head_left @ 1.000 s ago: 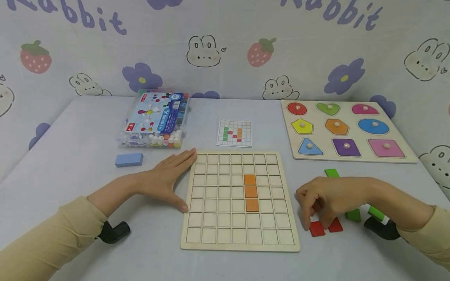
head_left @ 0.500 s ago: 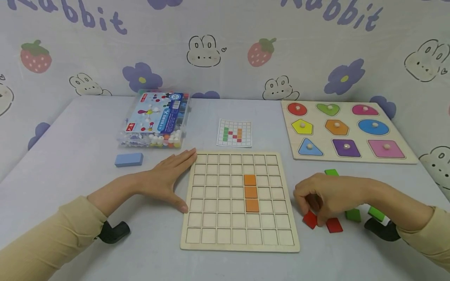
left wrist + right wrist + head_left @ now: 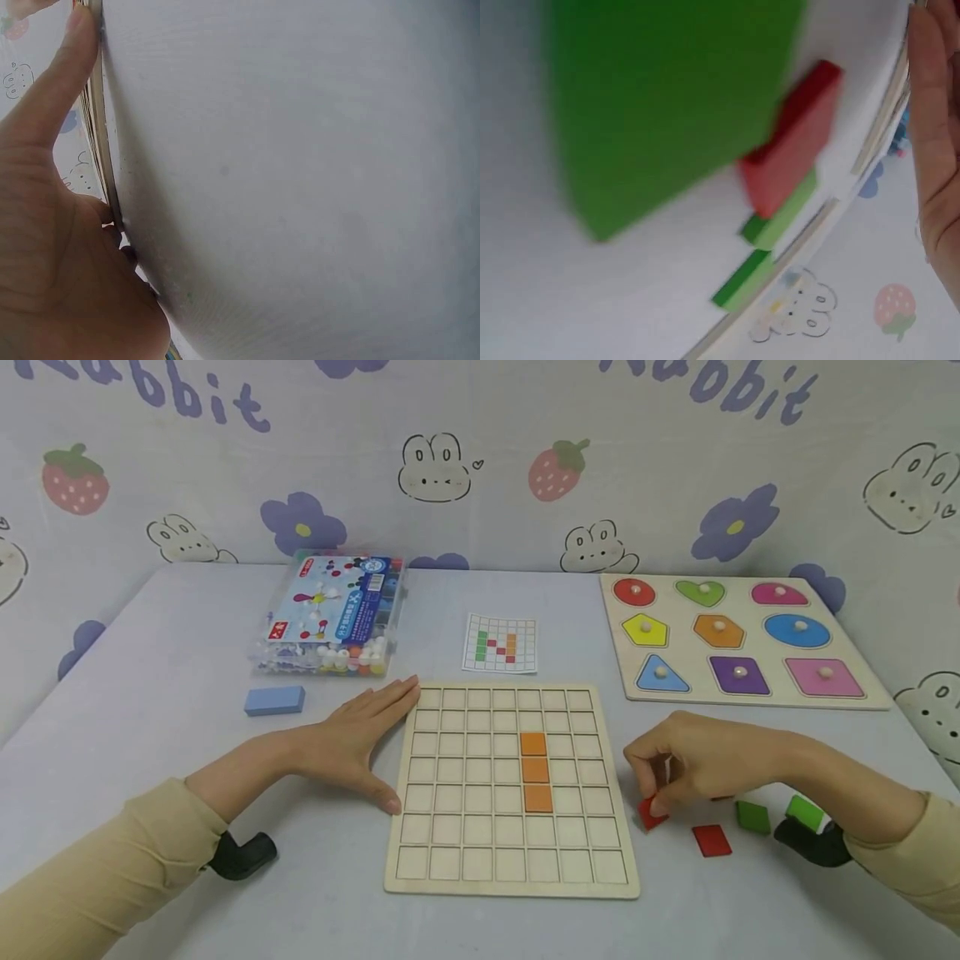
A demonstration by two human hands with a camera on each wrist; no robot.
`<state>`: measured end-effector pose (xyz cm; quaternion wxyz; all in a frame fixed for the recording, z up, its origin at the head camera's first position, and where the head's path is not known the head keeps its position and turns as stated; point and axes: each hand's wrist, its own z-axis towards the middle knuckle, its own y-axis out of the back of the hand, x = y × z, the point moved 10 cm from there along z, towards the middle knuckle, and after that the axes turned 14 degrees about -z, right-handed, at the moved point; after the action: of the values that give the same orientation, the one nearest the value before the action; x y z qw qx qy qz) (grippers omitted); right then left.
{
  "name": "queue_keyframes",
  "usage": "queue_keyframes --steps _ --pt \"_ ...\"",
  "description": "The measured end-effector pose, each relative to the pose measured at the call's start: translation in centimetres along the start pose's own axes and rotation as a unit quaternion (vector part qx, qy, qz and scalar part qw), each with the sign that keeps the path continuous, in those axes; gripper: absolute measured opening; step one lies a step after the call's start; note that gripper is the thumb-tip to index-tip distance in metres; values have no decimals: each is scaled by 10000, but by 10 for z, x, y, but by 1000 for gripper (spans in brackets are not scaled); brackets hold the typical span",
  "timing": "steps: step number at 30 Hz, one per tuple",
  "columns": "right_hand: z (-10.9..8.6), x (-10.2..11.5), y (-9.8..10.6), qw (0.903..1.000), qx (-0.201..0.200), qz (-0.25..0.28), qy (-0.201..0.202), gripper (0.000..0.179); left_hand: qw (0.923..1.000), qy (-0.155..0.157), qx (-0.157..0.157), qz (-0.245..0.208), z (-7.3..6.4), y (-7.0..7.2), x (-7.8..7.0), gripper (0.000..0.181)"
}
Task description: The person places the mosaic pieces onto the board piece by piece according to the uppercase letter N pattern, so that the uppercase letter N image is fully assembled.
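Beside the wooden grid board (image 3: 448, 841), my right hand (image 3: 708, 758) pinches a red square tile (image 3: 652, 815) between thumb and fingers, just off the board's right edge. Three orange tiles (image 3: 536, 770) sit in a column on the board. My left hand (image 3: 347, 737) lies along the board's left edge, fingers stretched and thumb against the side; the left wrist view shows the thumb (image 3: 60, 86) at that edge. Another red tile (image 3: 712, 841) and green tiles (image 3: 752, 817) lie under and near my right wrist. In the right wrist view a green tile (image 3: 667, 97) looms close and blurred.
Behind the board lies a small printed grid card (image 3: 500, 644). A clear case of coloured beads (image 3: 330, 610) and a blue block (image 3: 274, 701) are at the left. A knobbed shape puzzle (image 3: 738, 647) lies at the back right, before a patterned cloth backdrop (image 3: 495, 410).
My right hand has taken hold of a red tile and drawn it away from the other red one, up and left toward the board. The left hand has stayed in place.
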<state>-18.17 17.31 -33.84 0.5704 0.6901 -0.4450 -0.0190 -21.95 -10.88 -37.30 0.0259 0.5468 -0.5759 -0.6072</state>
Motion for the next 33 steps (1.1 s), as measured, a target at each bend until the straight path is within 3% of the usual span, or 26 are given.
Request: queue_keyframes --steps 12,26,33 --pt "19 30 13 9984 -274 350 337 14 10000 9 -7 -4 0 0 0 132" --pt "47 49 17 9962 -779 354 -190 13 10000 71 21 -16 0 0 0 131" --pt "57 57 14 9946 -815 649 -30 13 10000 56 11 1 0 0 0 131"
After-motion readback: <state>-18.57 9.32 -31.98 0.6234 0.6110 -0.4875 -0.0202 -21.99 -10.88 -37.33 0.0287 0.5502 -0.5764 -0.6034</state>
